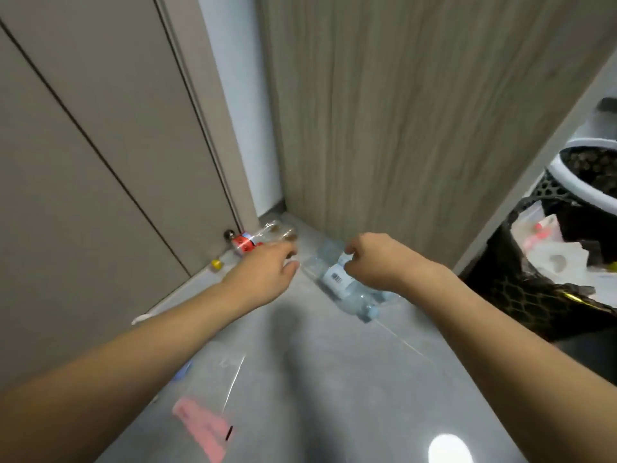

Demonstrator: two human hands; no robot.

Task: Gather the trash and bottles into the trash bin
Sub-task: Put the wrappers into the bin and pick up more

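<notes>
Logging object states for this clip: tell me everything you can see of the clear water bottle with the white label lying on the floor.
The water bottle is clear, pale-blue-tinted plastic that looks empty and somewhat crumpled. It has a white label with a barcode around its middle and a light blue cap at the near end. It lies on its side on the grey floor, pointing diagonally toward the wooden panel, left of the trash bin. The right hand is at its upper part, fingers curled at the label; motion blur hides whether the grip has closed.

Soft, even indoor light is filling the scene. An overhead lamp is glaring white off the glossy floor (334, 379) at the bottom edge. Motion blur is smearing everything; wide-angle distortion is bending the door (100, 128) edges.
</notes>
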